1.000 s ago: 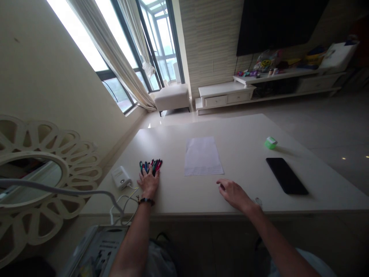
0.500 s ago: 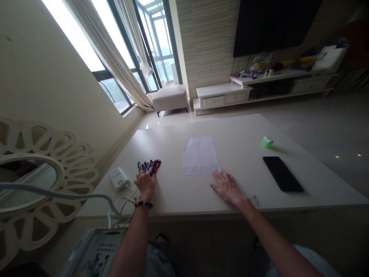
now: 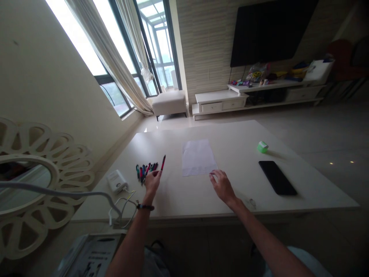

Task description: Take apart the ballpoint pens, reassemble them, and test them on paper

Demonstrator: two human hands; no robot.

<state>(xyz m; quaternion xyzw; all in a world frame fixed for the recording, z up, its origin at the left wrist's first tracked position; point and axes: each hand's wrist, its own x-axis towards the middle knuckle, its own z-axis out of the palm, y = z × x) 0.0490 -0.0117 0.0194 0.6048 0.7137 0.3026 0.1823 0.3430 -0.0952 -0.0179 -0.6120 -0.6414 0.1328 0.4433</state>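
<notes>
In the head view, my left hand (image 3: 152, 184) is closed around a red pen (image 3: 163, 162), which points up and away from its fingers. Several other pens (image 3: 141, 172), red, blue, green and dark, lie in a loose row just left of that hand, partly hidden by it. A white sheet of paper (image 3: 198, 156) with faint lines at its near edge lies flat in the middle of the table (image 3: 184, 200). By its near right corner, my right hand (image 3: 221, 186) rests with fingers loosely bent and thumb apart, nothing seen in it.
A black phone (image 3: 277, 177) and a small green-and-white box (image 3: 262, 146) lie on the right. A small clear object (image 3: 252, 202) is near the front edge. At left are a white adapter (image 3: 117, 181) with cables and a mirror with a looped frame (image 3: 54, 169).
My left hand has lifted the red pen out of the group and moved slightly right. My right hand has gone from lying flat with fingers stretched to bent fingers at the paper's corner.
</notes>
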